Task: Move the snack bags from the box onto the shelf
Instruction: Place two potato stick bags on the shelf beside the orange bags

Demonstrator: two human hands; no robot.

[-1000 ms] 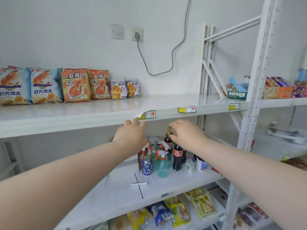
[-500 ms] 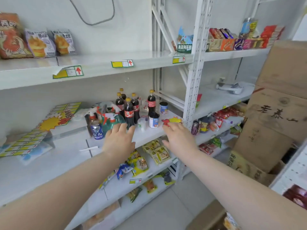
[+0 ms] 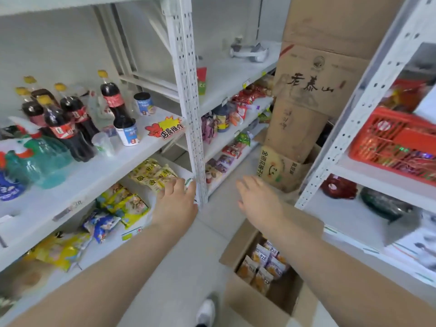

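In the head view the look has swung down and to the right within the last second, off the upper shelf and onto the open cardboard box [image 3: 250, 305] on the floor, where the snack bags [image 3: 264, 265] stand inside. The left hand [image 3: 175, 206] and the right hand [image 3: 258, 197] are both empty, fingers straight and spread, the right one above the box. I judge that a new fetch is beginning — no bag is taken yet.
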